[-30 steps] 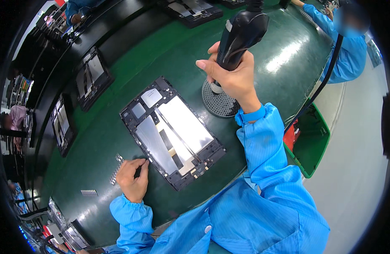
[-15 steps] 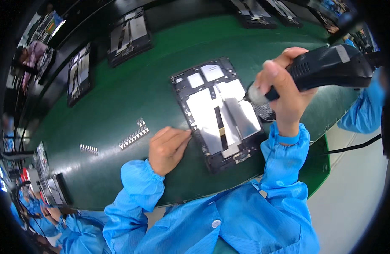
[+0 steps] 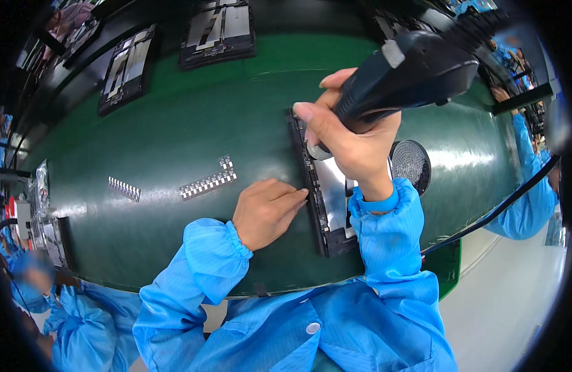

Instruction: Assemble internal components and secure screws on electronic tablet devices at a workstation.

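Observation:
An opened tablet [image 3: 331, 186], with silvery plates inside a black frame, lies on the green table in front of me. My right hand [image 3: 360, 146] grips a black electric screwdriver [image 3: 410, 77], its pale nose over the tablet's upper left edge. Its tip and much of the tablet are hidden beneath the hand and forearm. My left hand [image 3: 267, 211] rests at the tablet's left edge, fingers curled and thumb and forefinger pressed together. Whatever lies between those fingertips is too small to make out.
A round dish [image 3: 411, 162] of small bits sits right of the tablet. Strips of small pale pieces [image 3: 208, 183] [image 3: 123, 188] lie left. Further opened tablets [image 3: 128, 69] [image 3: 218, 37] line the far side. A black cable [image 3: 484, 220] runs at the right; co-workers sit at both sides.
My right hand has carried the screwdriver from the tablet's right side across to its upper left edge. My left hand stays at the left edge. The whole view has shifted.

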Demonstrator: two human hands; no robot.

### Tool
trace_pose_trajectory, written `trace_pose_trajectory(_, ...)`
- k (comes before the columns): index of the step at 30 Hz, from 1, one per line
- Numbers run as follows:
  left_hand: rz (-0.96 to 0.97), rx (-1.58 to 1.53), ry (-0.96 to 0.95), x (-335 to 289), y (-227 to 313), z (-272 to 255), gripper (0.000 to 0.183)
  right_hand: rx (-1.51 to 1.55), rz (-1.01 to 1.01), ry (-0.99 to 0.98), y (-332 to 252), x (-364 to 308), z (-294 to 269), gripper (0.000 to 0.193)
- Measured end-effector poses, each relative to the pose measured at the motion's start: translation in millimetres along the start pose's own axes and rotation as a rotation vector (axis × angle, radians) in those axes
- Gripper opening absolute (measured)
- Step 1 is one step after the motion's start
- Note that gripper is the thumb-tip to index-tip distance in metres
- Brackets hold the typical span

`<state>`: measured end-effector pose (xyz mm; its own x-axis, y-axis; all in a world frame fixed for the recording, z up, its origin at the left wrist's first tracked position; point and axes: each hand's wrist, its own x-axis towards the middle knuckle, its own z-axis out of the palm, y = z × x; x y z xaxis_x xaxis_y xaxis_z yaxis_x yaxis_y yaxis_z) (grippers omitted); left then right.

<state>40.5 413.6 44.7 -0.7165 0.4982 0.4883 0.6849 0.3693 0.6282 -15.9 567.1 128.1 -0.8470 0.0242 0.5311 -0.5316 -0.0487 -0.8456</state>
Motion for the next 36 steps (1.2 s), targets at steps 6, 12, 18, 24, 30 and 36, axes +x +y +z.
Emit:
trace_pose_trajectory(6,0.016,0.006,0.007,-0.8,-1.9,-0.1,0.021,0.049,0.057,0.072,2.6,0.5,3.9,0.024)
trace_pose_trajectory(12,0.02,-0.006,0.007,-0.1,-1.7,-0.6,0.021,0.061,0.056,0.072,5.5,0.5,3.9,0.024)
trace_pose_trajectory(18,-0.139,-0.195,0.064,0.4,2.3,-3.6,0.015,0.067,0.044,0.072,6.7,-2.8,7.0,0.024)
trace_pose_trajectory(24,-0.445,-0.553,0.193,-4.5,-0.4,-0.5,0.012,-0.048,-0.002,-0.028,8.1,-7.1,7.3,0.03)
trace_pose_trajectory(30,-0.439,-0.555,0.161,-7.6,-4.4,-0.2,0.017,0.021,0.052,0.057,4.8,-5.6,9.4,0.024)
trace_pose_trajectory(36,0.079,-0.208,-0.01,-13.6,10.8,-5.0,0.041,0.021,-0.163,0.156,-14.2,-0.3,-18.8,0.033)
